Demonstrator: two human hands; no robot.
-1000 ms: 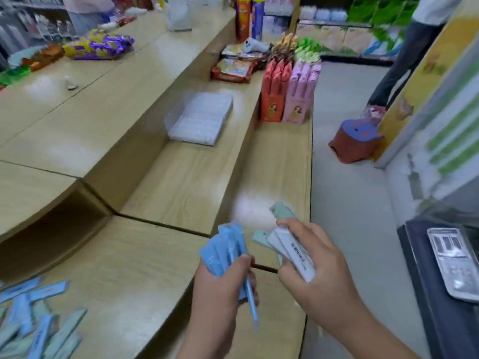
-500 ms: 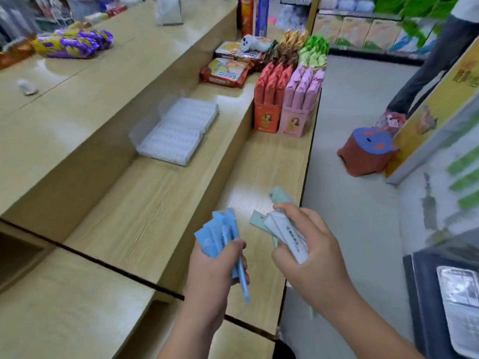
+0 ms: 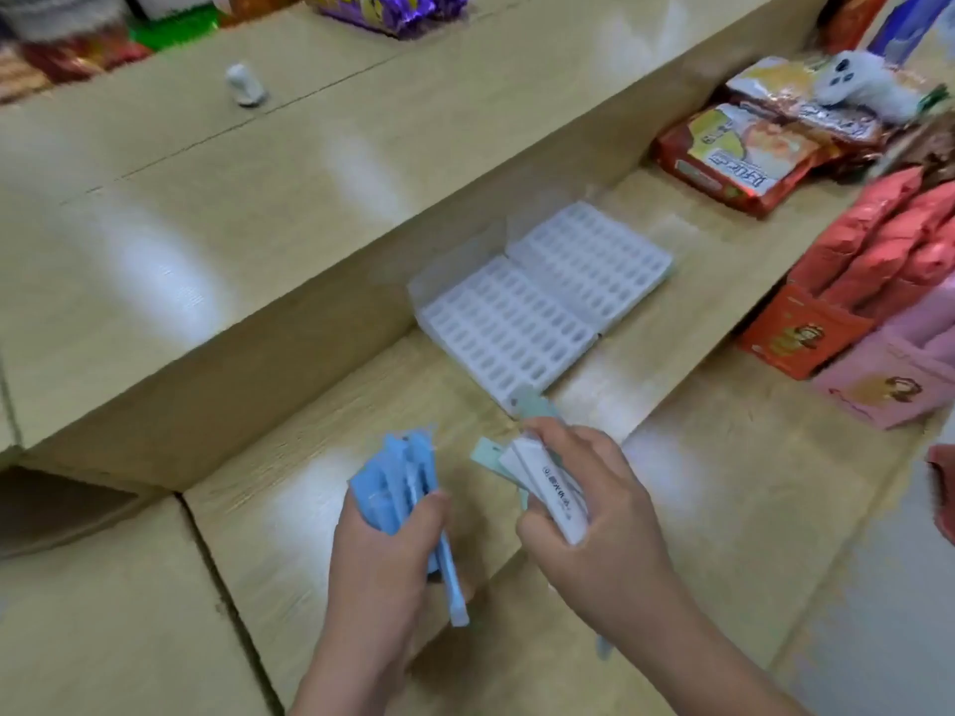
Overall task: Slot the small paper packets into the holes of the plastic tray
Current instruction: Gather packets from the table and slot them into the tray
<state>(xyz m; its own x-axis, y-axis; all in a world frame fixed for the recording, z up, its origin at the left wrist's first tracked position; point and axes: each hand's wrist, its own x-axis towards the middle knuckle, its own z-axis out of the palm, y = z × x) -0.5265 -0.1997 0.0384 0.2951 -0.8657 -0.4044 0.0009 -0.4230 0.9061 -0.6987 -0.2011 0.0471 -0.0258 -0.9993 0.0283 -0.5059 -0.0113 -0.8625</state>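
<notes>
A white plastic tray [image 3: 542, 302] with rows of small oval holes lies on the middle wooden shelf, its clear lid folded back toward the wall. My left hand [image 3: 382, 555] grips a bundle of blue paper packets [image 3: 400, 483]. To its right, my right hand [image 3: 594, 514] grips a bundle of white and pale green packets [image 3: 548, 483]. Both hands hover over the shelf's front part, a short way in front of the tray. No packet shows in the tray's holes.
Red and pink packet boxes [image 3: 873, 307] stand on the lower shelf at right. Orange snack bags [image 3: 744, 147] and a white handheld scanner [image 3: 863, 85] lie behind them. A small white object [image 3: 245, 85] sits on the upper counter, with purple wrappers [image 3: 382, 7] at its back.
The view has moved forward and turned toward the tray, which now lies much closer to my hands. Both hands keep the same hold on their packet bundles.
</notes>
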